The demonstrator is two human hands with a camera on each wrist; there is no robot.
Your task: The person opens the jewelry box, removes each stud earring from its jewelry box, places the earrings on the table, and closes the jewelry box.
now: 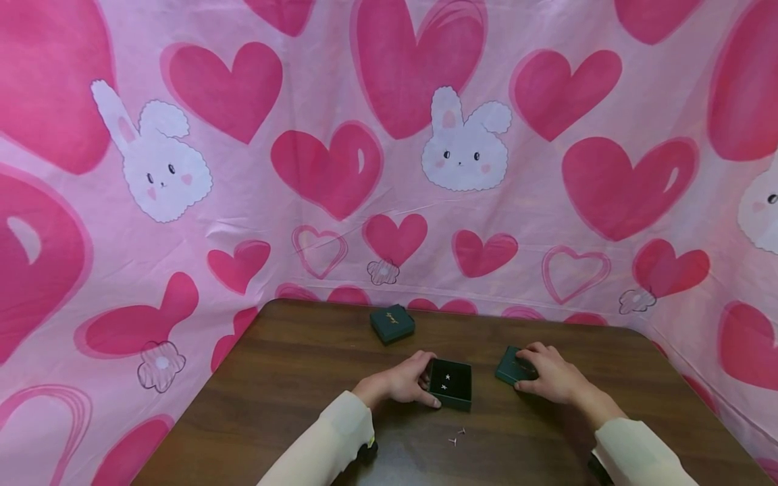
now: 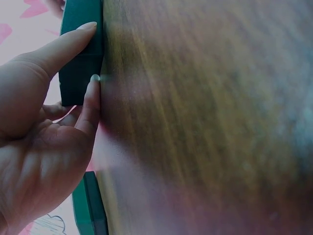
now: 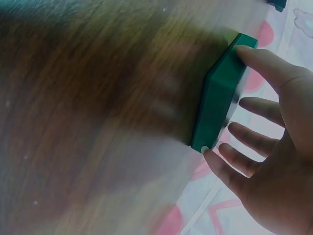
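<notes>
A dark green jewelry box (image 1: 460,403) stands uncovered on the table with a black pad inside. Two small silver star-shaped earrings (image 1: 446,383) sit on the pad. My left hand (image 1: 404,379) grips the box at its left side; in the left wrist view the thumb (image 2: 73,46) lies along one wall. To the right, my right hand (image 1: 550,373) holds a green box lid (image 1: 509,365) that lies on the table. Thumb and fingers span the lid (image 3: 222,90) from opposite edges in the right wrist view.
A closed green box (image 1: 392,324) with gold lettering stands farther back. Two tiny metal pieces with thin stems (image 1: 452,441) lie on the brown wooden table (image 1: 292,378) in front of the uncovered box. A pink cloth (image 1: 401,196) printed with hearts and rabbits hangs behind the table.
</notes>
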